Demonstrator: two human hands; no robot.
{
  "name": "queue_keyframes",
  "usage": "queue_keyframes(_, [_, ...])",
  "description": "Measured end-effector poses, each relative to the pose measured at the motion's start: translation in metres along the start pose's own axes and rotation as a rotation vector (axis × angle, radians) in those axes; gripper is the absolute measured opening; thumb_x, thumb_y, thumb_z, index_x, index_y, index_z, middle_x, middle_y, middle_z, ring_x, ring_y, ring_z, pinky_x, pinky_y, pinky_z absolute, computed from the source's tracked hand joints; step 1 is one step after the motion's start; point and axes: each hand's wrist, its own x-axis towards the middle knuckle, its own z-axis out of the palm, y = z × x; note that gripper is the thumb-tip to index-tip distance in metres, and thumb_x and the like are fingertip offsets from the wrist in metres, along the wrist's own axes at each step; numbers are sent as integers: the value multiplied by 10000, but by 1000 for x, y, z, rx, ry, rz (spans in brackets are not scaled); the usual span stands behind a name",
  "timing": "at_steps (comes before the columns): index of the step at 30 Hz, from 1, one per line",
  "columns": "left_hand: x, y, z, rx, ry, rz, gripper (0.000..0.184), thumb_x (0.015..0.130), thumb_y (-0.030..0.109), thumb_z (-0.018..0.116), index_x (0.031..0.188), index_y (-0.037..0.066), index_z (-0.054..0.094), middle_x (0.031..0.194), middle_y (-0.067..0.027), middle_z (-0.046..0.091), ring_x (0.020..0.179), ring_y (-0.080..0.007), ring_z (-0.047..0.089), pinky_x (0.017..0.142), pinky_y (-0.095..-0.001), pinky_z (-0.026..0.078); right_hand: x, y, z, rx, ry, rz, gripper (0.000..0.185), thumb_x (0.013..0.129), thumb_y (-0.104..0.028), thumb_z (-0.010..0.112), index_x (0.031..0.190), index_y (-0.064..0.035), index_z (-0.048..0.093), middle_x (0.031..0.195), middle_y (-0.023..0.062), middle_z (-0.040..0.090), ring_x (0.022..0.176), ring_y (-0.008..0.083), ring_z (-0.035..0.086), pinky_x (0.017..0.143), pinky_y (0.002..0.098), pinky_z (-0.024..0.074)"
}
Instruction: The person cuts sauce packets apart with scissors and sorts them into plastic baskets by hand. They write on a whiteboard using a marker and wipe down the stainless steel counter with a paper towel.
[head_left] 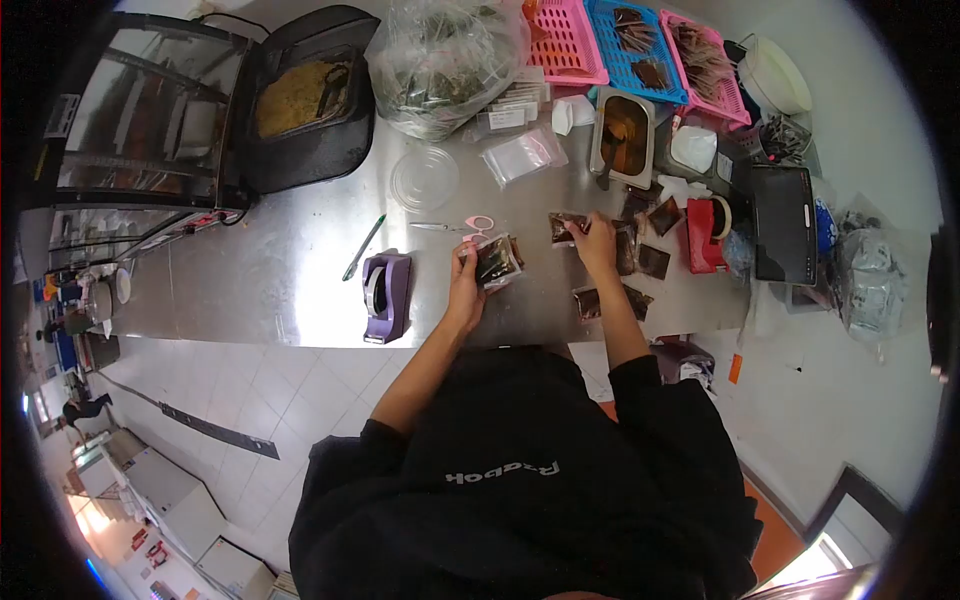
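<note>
Several small clear packets with dark contents are gripped in my left hand [466,292], the top packet [496,260] facing up, above the steel table. My right hand [597,243] has its fingers closed on the edge of another dark packet [567,228]. More dark packets [653,262] lie loosely to the right of my right hand, and others [587,303] lie nearer the table's front edge, partly behind my right forearm. Just beyond my left hand are pink-handled scissors [479,223].
On the steel table [240,290] are a purple tape dispenser [387,298], a green pen [364,247], a round clear lid [424,180], a red tape dispenser [706,237] and a metal tin [622,137]. Pink and blue baskets [637,50] and a large plastic bag [440,65] stand behind.
</note>
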Motion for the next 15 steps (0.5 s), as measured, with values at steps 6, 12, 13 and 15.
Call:
queue_keyframes(6, [0, 4, 17, -44, -110, -84, 331, 948, 421, 426, 1119, 137, 429, 1120, -76, 541, 1022, -201, 558, 801, -369, 497, -25, -77, -62, 1026, -566, 194, 423, 762, -234, 748, 955, -37, 428, 779, 116, 594, 765, 239, 598, 599, 360, 485])
queue_keyframes(12, [5, -10, 66, 354, -100, 232, 243, 925, 288, 540, 1050, 89, 478, 1000, -40, 522, 917, -126, 489, 803, -268, 404, -57, -53, -44, 587, -71, -98, 502, 809, -221, 700, 1182, -75, 397, 1071, 110, 538, 980, 228, 547, 653, 298, 499])
queue_keyframes(13, [-1, -3, 81, 407, -129, 252, 231, 921, 261, 554, 1039, 76, 482, 983, -34, 511, 917, -113, 462, 827, -253, 371, -57, -51, -56, 794, -105, 9, 521, 810, -218, 698, 1213, -90, 394, 1091, 97, 530, 989, 232, 544, 684, 303, 505])
queue_keyframes(15, [2, -7, 106, 762, -150, 466, 283, 899, 255, 568, 1083, 62, 474, 1008, -90, 532, 935, -188, 500, 835, -294, 387, -56, -52, -111, 1545, -639, 487, 554, 802, -210, 703, 1254, -128, 394, 1081, 63, 529, 966, 244, 551, 742, 338, 515])
